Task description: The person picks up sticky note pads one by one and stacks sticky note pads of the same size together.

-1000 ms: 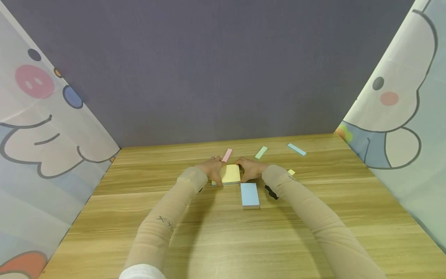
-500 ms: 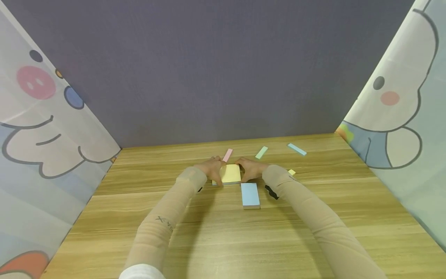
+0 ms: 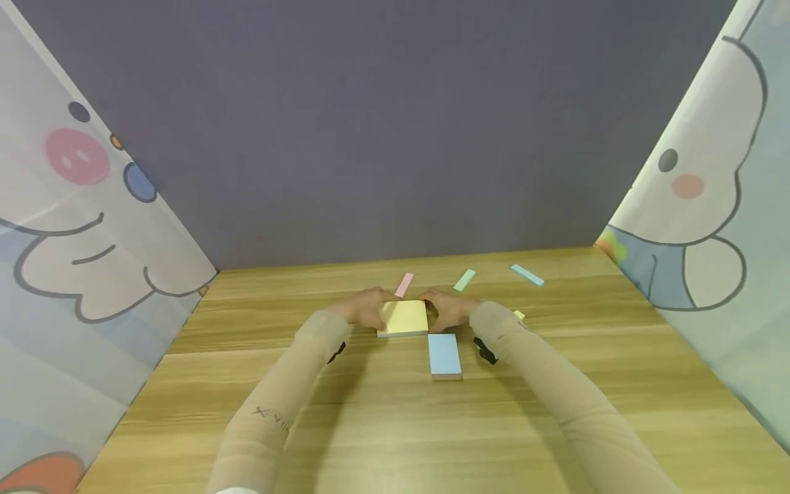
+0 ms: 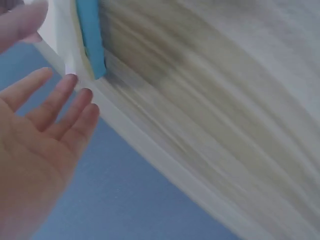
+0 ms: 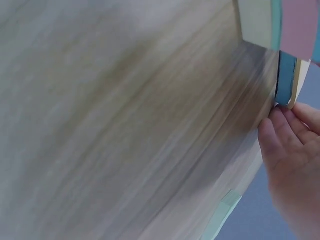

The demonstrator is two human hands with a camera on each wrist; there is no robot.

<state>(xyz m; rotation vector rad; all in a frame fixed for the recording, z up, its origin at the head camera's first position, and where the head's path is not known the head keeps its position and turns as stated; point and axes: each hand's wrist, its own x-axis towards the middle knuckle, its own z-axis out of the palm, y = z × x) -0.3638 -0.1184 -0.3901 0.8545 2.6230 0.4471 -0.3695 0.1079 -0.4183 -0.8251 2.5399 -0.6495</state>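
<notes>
A square yellow sticky note pad (image 3: 405,317) lies on a blue layer (image 4: 91,37) whose edge shows in the left wrist view. My left hand (image 3: 365,309) is at the stack's left side, its fingers loosely spread, with the fingertips beside the stack's corner in that view. At the right side my right hand (image 3: 449,308) holds the stack's edge, index finger at the far corner and thumb toward the near one. Just in front of it lies a rectangular light-blue-topped pad (image 3: 444,355); its sides show pink and green layers (image 5: 299,27) in the right wrist view.
Behind the hands lie a pink strip (image 3: 404,285), a green strip (image 3: 465,280) and a blue strip (image 3: 527,275). A small yellow piece (image 3: 519,315) is partly hidden by the right sleeve. A grey panel (image 3: 395,137) rises behind the wooden table (image 3: 395,432).
My left hand has loosened and shifted a little to the left, uncovering more of the stack's left side. My right hand keeps its place. The head view has tilted slightly upward.
</notes>
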